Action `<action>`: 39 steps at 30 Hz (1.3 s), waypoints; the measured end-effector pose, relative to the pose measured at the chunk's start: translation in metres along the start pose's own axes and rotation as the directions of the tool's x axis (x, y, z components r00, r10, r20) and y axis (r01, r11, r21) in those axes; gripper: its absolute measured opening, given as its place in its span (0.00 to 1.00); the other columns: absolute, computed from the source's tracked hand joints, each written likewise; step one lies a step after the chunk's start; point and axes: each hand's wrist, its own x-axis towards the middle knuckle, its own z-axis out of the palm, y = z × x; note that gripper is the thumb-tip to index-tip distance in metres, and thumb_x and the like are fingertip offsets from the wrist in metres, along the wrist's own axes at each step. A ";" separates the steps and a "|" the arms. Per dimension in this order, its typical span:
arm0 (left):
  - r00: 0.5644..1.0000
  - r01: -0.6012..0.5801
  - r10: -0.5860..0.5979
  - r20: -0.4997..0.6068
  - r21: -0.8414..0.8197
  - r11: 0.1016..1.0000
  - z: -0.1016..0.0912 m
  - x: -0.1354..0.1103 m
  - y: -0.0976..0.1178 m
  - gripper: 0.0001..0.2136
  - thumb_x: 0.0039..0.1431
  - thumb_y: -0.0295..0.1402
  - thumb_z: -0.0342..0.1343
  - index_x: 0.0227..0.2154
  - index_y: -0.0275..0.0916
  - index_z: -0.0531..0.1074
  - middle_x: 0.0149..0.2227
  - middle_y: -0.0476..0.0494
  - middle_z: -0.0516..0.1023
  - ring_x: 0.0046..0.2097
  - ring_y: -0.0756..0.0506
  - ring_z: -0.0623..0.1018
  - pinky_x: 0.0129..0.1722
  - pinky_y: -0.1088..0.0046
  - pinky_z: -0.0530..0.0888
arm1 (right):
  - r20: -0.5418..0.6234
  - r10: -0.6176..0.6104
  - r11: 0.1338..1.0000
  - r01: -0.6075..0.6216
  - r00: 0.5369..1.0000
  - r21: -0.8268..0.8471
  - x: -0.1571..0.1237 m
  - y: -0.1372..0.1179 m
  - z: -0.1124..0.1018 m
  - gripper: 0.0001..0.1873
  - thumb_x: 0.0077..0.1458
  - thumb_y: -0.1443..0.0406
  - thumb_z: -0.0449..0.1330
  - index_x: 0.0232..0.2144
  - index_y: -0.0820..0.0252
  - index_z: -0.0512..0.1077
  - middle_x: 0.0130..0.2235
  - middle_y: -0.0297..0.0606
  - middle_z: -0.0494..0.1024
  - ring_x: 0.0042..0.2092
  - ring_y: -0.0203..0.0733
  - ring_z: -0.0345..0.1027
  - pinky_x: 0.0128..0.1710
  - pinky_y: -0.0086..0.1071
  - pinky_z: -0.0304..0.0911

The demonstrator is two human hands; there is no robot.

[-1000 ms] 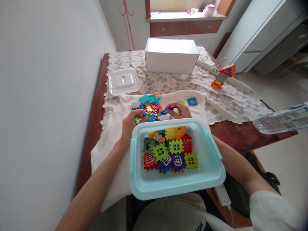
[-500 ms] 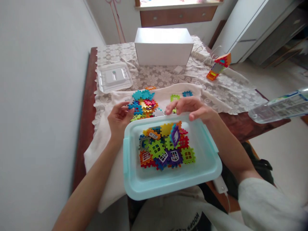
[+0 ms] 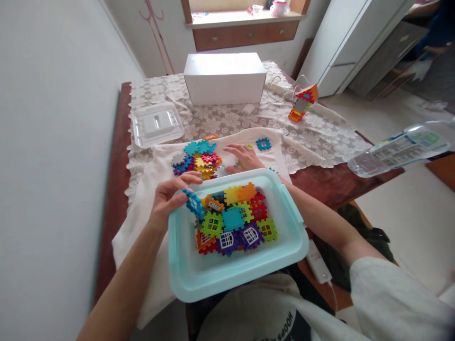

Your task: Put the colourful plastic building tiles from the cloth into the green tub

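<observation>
A pale blue plastic tub (image 3: pixel 280 248) rests at the near table edge, holding several coloured interlocking square tiles (image 3: pixel 232 219). My left hand (image 3: pixel 170 194) holds a blue tile (image 3: pixel 193 202) over the tub's left rim. My right hand (image 3: pixel 244 157) lies flat, fingers apart, on the white cloth (image 3: pixel 156 189) beyond the tub, next to a heap of loose tiles (image 3: pixel 197 161). A single blue tile (image 3: pixel 263 144) lies just right of that hand.
A white box (image 3: pixel 224 78) stands at the far end of the lace-covered table. A clear lid (image 3: pixel 157 124) lies far left, a small tile house (image 3: pixel 303 102) far right. A plastic bottle (image 3: pixel 394 150) juts in at right. A wall runs along the left.
My right hand dropped a purple tile into the tub and went back to the cloth. My left hand picked a blue tile from the heap and brought it over the tub's rim.
</observation>
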 end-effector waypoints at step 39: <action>0.989 0.017 -0.004 -0.146 0.087 0.996 0.014 -0.009 0.006 0.11 0.44 0.35 0.64 0.31 0.42 0.89 0.28 0.42 0.87 0.22 0.46 0.77 0.17 0.75 0.65 | 0.041 0.041 0.854 -0.056 0.998 0.517 0.000 -0.011 -0.025 0.27 0.63 0.37 0.62 0.46 0.48 0.84 0.53 0.44 0.82 0.56 0.53 0.75 0.62 0.53 0.69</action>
